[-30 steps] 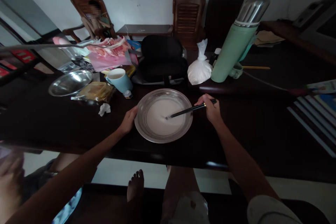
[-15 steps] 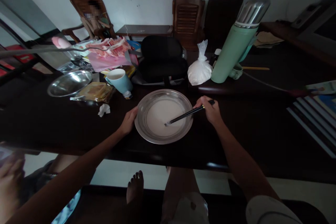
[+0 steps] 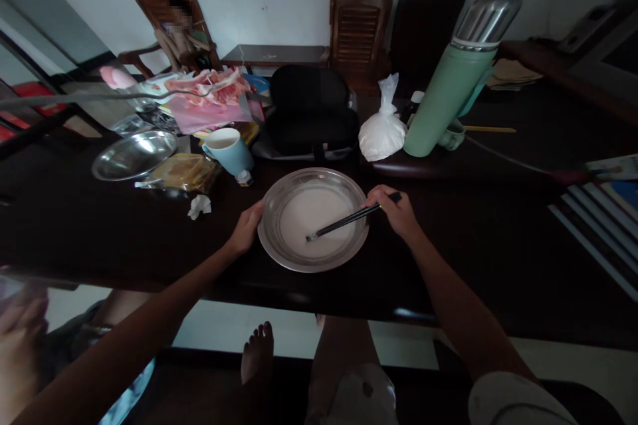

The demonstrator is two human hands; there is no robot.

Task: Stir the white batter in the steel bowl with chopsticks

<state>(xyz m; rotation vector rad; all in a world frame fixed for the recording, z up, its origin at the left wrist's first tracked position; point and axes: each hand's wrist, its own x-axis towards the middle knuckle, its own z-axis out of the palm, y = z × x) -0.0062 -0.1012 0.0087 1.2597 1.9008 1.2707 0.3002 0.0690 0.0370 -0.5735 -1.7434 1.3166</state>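
- Worktop (image 3: 473,232): the dark, glossy surface I look down on through the head camera; it bears the items below.
- Black bag (image 3: 309,113): stands beyond the centre, leaving the near strip free for both hands, I judge.
- Steel basin (image 3: 269,226): rests at the near middle, squarely before the person and within reach of both arms; pale liquid (image 3: 299,212) fills its bottom.
- Green flask (image 3: 446,103): upright at the far right, well apart from the basin, where I suppose a knock is less likely.
- Right hand (image 3: 396,209): just beside the basin's right rim, its fingers clamped on the upper part of the black chopsticks (image 3: 343,222); these slant down leftward, tips in the liquid. The high hold presumably keeps the knuckles dry.
- Left hand (image 3: 246,229): touches the basin's left rim, probably as a brace against sliding; I cannot tell whether its partly hidden fingers close on the metal.
- Knotted clear bag (image 3: 383,136): sits beside the flask; the knot likely contains its white contents.
- Blue mug (image 3: 234,156): beyond the basin, to its left.
- Crumpled tissue (image 3: 199,206): lies left of the basin, near the left hand.
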